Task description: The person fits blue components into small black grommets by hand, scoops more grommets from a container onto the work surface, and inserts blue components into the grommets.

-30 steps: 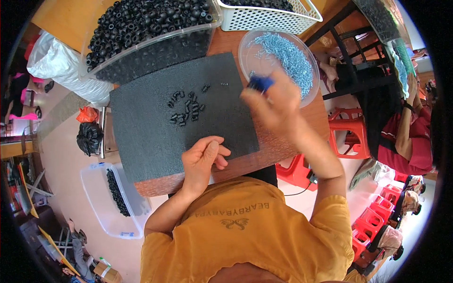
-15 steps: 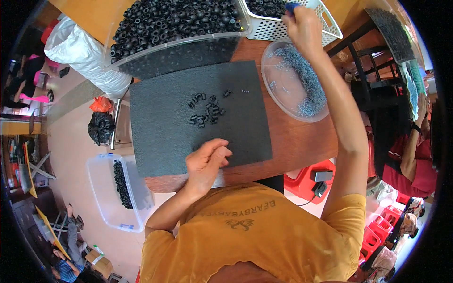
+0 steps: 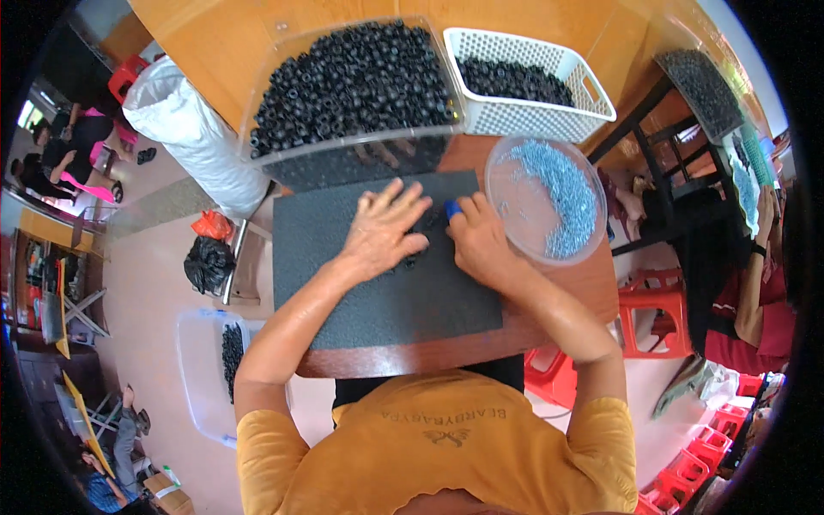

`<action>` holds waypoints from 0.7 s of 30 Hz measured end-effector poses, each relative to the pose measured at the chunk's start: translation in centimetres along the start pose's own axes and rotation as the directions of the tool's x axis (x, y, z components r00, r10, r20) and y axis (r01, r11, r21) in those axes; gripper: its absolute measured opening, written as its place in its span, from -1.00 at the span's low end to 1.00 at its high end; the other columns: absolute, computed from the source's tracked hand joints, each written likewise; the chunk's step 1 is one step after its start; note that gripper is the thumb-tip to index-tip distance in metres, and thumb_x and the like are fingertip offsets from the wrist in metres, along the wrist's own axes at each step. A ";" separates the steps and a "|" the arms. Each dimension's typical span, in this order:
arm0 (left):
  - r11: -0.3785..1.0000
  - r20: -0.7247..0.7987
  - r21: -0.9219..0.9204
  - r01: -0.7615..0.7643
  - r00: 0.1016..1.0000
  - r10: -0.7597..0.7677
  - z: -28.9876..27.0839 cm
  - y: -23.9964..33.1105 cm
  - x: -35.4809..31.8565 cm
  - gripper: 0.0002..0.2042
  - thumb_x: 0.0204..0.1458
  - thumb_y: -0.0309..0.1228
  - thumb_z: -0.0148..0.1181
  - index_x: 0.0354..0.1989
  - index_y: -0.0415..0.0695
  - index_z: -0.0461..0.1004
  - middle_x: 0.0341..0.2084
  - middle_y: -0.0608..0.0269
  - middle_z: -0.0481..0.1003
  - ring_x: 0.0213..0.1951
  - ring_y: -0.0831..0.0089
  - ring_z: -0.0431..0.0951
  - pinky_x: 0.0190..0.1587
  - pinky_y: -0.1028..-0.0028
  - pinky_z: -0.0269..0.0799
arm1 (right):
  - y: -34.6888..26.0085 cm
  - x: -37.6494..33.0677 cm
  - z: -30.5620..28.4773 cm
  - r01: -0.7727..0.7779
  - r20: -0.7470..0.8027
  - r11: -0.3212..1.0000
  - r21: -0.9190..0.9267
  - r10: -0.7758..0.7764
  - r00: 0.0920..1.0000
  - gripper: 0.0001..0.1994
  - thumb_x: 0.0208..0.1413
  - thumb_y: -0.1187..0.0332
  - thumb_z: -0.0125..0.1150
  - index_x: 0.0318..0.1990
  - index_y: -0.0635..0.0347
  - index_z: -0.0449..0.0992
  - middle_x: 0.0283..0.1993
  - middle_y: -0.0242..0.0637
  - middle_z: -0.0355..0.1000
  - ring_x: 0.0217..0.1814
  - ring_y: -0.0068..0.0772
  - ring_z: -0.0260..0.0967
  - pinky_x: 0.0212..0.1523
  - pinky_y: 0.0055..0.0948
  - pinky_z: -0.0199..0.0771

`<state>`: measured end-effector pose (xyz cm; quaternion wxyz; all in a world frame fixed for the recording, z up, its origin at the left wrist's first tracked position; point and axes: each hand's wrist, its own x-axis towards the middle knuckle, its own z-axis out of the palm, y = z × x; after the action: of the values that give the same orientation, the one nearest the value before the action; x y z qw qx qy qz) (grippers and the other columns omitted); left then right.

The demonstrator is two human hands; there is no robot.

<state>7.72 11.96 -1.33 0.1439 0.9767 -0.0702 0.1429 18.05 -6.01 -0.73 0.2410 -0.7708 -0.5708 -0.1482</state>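
My left hand [image 3: 384,227] lies palm down with fingers spread over small black cylindrical pieces [image 3: 410,261] on a dark textured mat [image 3: 322,266]; it hides most of them. To its right, my right hand [image 3: 481,240] rests low at the mat's right edge, fingers curled on a small blue object [image 3: 451,209] whose kind I cannot make out. Right beside that hand sits a round clear dish [image 3: 518,210] of tiny bluish metal pieces [image 3: 577,202] that look like springs.
Behind the mat stands a clear tub [image 3: 356,144] heaped with black rings, and beside it a white perforated basket [image 3: 532,116] of small black parts. A white sack [image 3: 193,129] and a clear bin [image 3: 202,378] are on the floor at left. Red stools [image 3: 652,313] stand at right.
My right hand has come back from the white basket to the mat with the blue object. My left hand has moved forward and spread over the black pieces. The view has shifted.
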 end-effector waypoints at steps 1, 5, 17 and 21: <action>0.998 0.030 -0.056 -0.031 0.999 0.033 0.2 0.3 0.1 -0.45 -0.03 -0.02 0.01 0.09 -0.10 0.29 0.16 0.12 0.19 0.21 0.13 0.09 0.14 0.08 -0.03 | -0.3 -0.4 0.0 -0.024 0.037 1.000 -0.011 0.025 0.999 -0.81 -0.28 0.58 0.16 -0.40 0.41 0.39 -0.26 0.02 0.32 -0.23 0.01 0.23 -0.26 -0.16 0.30; 0.993 0.093 -0.080 -0.086 0.991 0.094 0.0 1.5 -0.8 -0.48 0.02 0.00 -0.03 0.03 -0.15 0.34 0.14 0.11 0.21 0.25 0.16 0.04 0.20 0.05 -0.13 | -1.4 -1.5 0.1 -0.007 0.019 1.000 0.030 0.006 1.000 -0.78 -0.31 0.60 0.16 -0.39 0.42 0.38 -0.22 0.02 0.30 -0.23 0.01 0.22 -0.26 -0.17 0.31; 0.975 0.022 -0.193 -0.108 0.993 0.114 -0.6 2.9 -3.2 -0.50 -0.07 -0.09 0.13 -0.05 -0.23 0.39 0.09 0.05 0.27 0.20 0.15 0.13 0.17 0.08 -0.02 | -2.8 -2.3 -0.7 0.110 -0.021 0.979 0.173 -0.108 0.994 -0.74 -0.41 0.66 0.12 -0.40 0.44 0.38 -0.23 0.03 0.34 -0.23 -0.01 0.26 -0.29 -0.20 0.36; 0.968 -0.013 -0.162 -0.192 0.981 0.193 -1.0 3.8 -3.1 -0.42 -0.17 -0.08 0.22 -0.05 -0.28 0.36 0.03 -0.08 0.28 0.13 0.08 0.19 0.12 0.05 0.02 | -2.3 -3.1 -0.6 0.102 -0.039 0.979 0.174 -0.097 0.995 -0.74 -0.47 0.60 0.14 -0.45 0.38 0.38 -0.19 0.04 0.32 -0.23 -0.02 0.22 -0.22 -0.17 0.29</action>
<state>3.86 8.92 -0.28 0.2082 0.9505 -0.1763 0.1487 14.99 -8.28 -1.35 0.3090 -0.7146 -0.6158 -0.1210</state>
